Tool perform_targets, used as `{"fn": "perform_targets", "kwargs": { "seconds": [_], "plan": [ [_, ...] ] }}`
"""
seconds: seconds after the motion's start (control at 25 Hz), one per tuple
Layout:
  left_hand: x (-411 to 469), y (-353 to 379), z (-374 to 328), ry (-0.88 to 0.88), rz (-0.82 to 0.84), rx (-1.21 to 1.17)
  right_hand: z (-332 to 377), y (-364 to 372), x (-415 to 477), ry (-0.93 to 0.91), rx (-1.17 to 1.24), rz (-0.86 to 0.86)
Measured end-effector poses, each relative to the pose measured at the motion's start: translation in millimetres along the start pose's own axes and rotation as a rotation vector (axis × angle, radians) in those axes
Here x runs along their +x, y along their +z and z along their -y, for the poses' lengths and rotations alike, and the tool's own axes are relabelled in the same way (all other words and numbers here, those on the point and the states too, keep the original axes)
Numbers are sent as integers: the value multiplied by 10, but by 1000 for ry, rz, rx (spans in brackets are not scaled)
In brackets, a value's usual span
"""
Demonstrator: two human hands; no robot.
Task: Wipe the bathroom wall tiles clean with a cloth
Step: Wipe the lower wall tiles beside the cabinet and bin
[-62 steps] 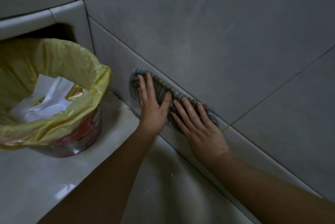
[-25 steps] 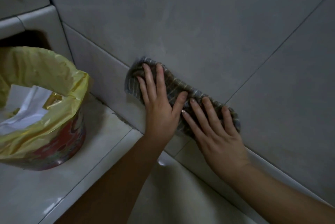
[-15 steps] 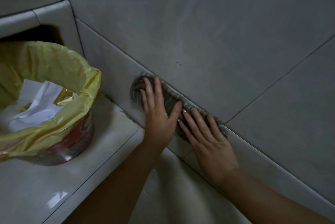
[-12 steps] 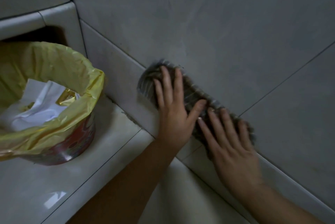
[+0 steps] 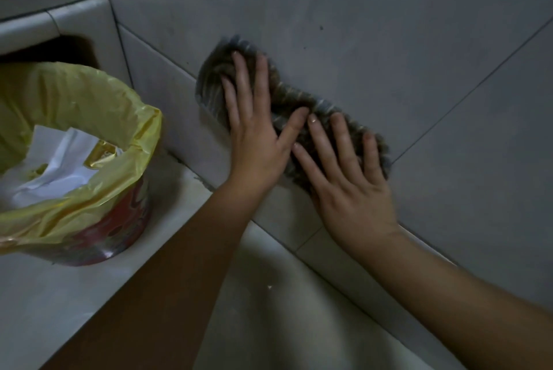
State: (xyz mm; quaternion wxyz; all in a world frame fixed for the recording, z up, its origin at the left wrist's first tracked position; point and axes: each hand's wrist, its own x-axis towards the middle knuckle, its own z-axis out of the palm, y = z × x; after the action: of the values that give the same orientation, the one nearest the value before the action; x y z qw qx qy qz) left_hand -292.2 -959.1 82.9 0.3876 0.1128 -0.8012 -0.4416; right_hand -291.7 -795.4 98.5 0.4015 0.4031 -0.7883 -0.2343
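Against the grey wall tiles [image 5: 374, 10], low down and just above the skirting row, lies the cloth [image 5: 285, 97]. It is a dark, striped rag bunched into a long roll that slants down to the right. Both hands pin it to the wall with straight, spread fingers and grip nothing. The left hand [image 5: 254, 142] covers the upper end and the right hand [image 5: 350, 184] the lower, side by side, with the left thumb touching or nearly touching the right forefinger. The ends of the cloth look blurred, so its exact edge is hard to read.

Since only flat pressure holds the rag, the likeliest slip is that it rolls or slides out from under the palms on a hard stroke and drops onto the pale ledge [image 5: 45, 303] below. Because it is bunched, it also meets the tile in a narrow band and may leave streaks between passes. A few dark specks [image 5: 321, 27] sit on the tile above the cloth and would be missed by strokes kept this low. The slanting grout line [image 5: 466, 91] to the right may hold dirt that a flat pass skims over.

Left of the arms, a bin lined with a yellow bag [image 5: 89, 106] stands on the ledge with white paper [image 5: 54, 172] inside. The left forearm passes near it, and a wide sweep that way could nudge it.
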Motion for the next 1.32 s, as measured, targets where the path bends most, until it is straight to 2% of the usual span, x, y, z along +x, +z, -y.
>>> {"fn": "perform_targets", "kwargs": {
  "seconds": [0.32,0.48,0.56,0.76,0.84,0.92,1.12,1.32],
  "plan": [
    [-915,321,708,-254,200,30,541,552,-818,-326,-126,181],
    [-1150,413,752,-380,272,64,662,660,-1092,-405,-180,289],
    [-1244,454,698,-444,305,71,691,748,-1224,-441,-163,236],
    [-1532,667,466,-560,257,4,669,900,-1554,-301,71,62],
    [-1672,765,325,-551,246,-34,568,885,-1737,-333,39,50],
    [-1811,850,176,-563,242,-102,373,791,-1956,-360,-13,114],
    [-1997,934,-513,-493,216,-228,-158,423,-2326,-222,143,157],
    [-1798,944,-1047,-289,108,-209,-576,58,-2273,-79,153,83]
  ]
}}
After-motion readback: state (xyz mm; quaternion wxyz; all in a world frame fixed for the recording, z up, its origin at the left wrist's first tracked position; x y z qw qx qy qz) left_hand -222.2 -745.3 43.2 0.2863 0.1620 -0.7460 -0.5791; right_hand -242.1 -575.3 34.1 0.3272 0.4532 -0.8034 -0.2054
